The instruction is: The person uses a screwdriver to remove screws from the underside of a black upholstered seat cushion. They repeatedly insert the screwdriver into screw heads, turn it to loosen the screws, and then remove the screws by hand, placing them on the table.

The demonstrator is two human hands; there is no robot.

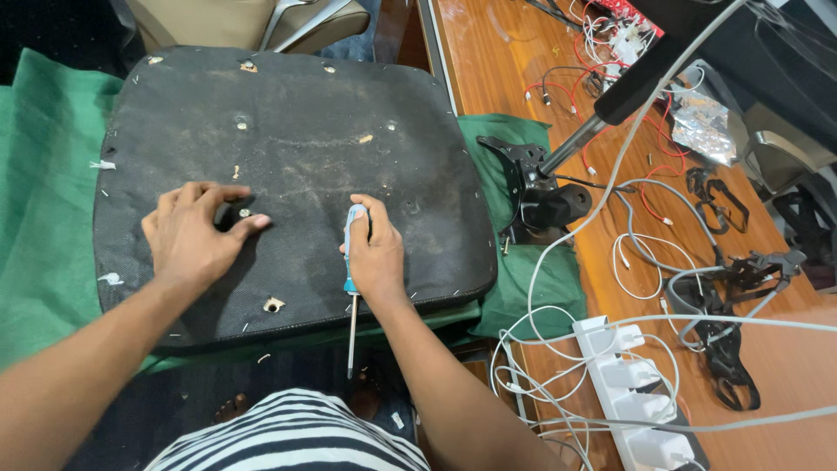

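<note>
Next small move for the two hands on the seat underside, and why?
Probably turn the screwdriver around in the right hand and bring its tip to the screw hole at the left hand. The shaft points back toward the person, off the seat pad, while the left fingertips pinch at that hole.

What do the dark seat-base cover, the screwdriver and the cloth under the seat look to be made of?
Seat-base cover: looks like thin black non-woven fabric, matte, dusty, stapled at the edges. Screwdriver in the right hand: bright metal shaft, pale blue and white handle, probably plastic. Cloth: green, soft and wrinkled, likely felt or fleece.
</note>
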